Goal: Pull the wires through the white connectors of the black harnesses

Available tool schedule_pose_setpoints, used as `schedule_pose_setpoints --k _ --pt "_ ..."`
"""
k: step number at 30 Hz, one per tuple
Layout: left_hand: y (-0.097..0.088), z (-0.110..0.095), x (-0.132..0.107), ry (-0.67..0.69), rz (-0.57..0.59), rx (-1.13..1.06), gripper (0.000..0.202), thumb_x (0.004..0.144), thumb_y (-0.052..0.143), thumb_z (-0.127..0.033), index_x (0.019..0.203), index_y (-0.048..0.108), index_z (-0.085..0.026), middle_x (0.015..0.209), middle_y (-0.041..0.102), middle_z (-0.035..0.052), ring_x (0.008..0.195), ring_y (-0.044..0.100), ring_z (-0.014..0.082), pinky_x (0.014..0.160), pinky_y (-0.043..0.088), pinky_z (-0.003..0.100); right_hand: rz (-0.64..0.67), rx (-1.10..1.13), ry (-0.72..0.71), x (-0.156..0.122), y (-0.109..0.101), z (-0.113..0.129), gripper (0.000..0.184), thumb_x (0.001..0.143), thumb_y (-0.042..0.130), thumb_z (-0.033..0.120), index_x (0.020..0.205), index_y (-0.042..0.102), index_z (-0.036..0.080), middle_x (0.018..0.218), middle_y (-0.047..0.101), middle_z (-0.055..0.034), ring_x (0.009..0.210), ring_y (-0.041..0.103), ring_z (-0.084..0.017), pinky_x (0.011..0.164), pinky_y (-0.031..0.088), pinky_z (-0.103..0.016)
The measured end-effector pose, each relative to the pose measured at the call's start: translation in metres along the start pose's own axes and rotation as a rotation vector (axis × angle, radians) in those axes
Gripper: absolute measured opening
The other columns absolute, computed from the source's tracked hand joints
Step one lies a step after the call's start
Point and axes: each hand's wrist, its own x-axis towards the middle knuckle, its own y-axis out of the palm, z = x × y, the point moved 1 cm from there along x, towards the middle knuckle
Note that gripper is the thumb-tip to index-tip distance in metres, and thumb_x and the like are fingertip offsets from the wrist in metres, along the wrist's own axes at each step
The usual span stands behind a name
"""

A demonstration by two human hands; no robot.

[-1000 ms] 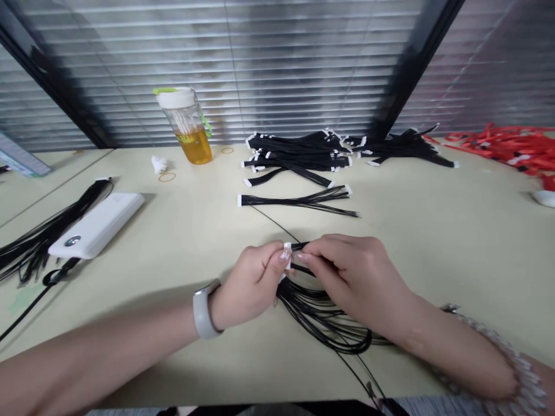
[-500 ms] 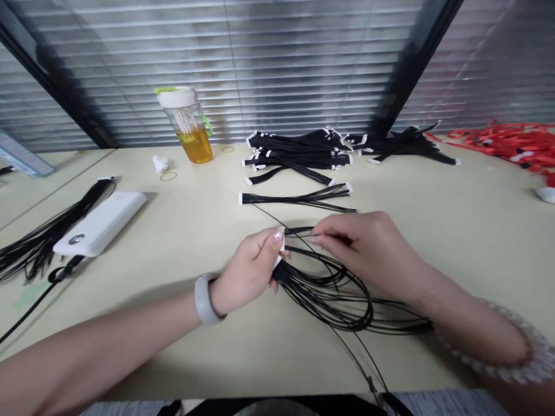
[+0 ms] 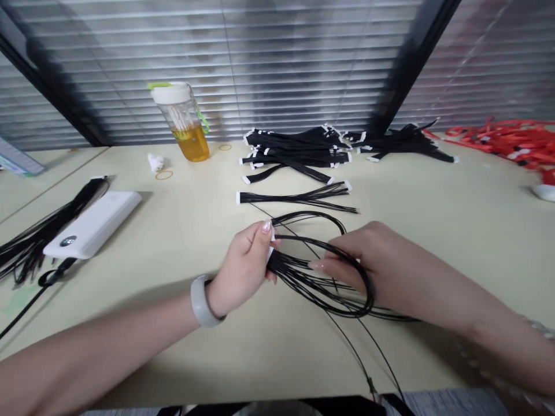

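My left hand [image 3: 246, 266] is closed on the white connector end of a bundle of thin black wires [image 3: 323, 289], held just above the beige table [image 3: 433, 231]. The wires curl in a loop to the right. My right hand [image 3: 362, 260] lies in that loop with its fingers bent around several strands, pointing left toward the connector. A grey band sits on my left wrist. A single finished black wire harness [image 3: 299, 198] with a white connector lies flat just beyond my hands.
A pile of black wire harnesses [image 3: 299, 151] lies at the back centre, red wires [image 3: 507, 141] at the back right. A bottle of yellow liquid [image 3: 184, 121] stands back left. A white power bank [image 3: 93, 224] and more black wires [image 3: 39, 237] lie left.
My right hand has dropped from pinching a wire beside the connector to lower in the loop. The wire loop has swung up and round. My left hand stayed nearly in place.
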Motion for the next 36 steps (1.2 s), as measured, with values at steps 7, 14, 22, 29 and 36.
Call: schedule_pose_setpoints --k 7,14,22,29,36 --pt "0.001 -0.006 -0.008 0.091 0.032 0.083 0.039 0.092 0.037 -0.051 0.076 0.046 -0.016 0.063 0.046 -0.0032 0.038 0.047 0.0037 0.033 0.04 0.015 0.114 0.113 -0.013 0.002 0.011 0.001 0.033 0.089 0.046 0.035 0.061 0.049 0.016 0.052 0.05 0.0018 0.046 0.038 -0.008 0.044 0.027 -0.022" --pt "-0.001 -0.005 -0.008 0.153 0.059 0.166 0.037 0.094 0.035 -0.047 0.076 0.046 -0.016 0.062 0.047 -0.0031 0.04 0.048 0.0043 0.037 0.04 0.016 0.035 0.368 -0.081 0.006 0.026 0.007 0.027 0.09 0.045 0.033 0.07 0.053 0.016 0.065 0.054 0.0016 0.058 0.043 -0.009 0.052 0.035 -0.021" --pt "-0.002 -0.005 -0.01 0.183 0.066 0.256 0.037 0.094 0.033 -0.045 0.077 0.047 -0.016 0.057 0.046 -0.0035 0.041 0.048 0.0053 0.039 0.038 0.018 0.074 0.37 -0.097 0.01 0.03 0.011 0.025 0.089 0.04 0.022 0.065 0.043 0.015 0.061 0.044 0.0043 0.058 0.031 -0.007 0.053 0.028 -0.02" --pt "0.0 -0.007 -0.008 0.175 0.082 0.243 0.038 0.094 0.034 -0.047 0.073 0.044 -0.017 0.051 0.045 -0.0044 0.038 0.047 0.0055 0.038 0.037 0.017 0.105 0.331 -0.062 0.009 0.022 0.022 0.011 0.075 0.043 0.01 0.067 0.048 0.016 0.065 0.048 0.0032 0.061 0.038 -0.008 0.056 0.033 -0.021" --pt "0.001 -0.008 -0.009 0.144 0.077 0.286 0.04 0.093 0.036 -0.047 0.07 0.044 -0.016 0.051 0.042 -0.0048 0.035 0.046 0.0042 0.033 0.035 0.014 0.072 0.007 0.03 0.009 0.024 0.016 0.013 0.072 0.047 0.014 0.06 0.052 0.017 0.057 0.052 0.0009 0.052 0.042 -0.009 0.054 0.033 -0.024"
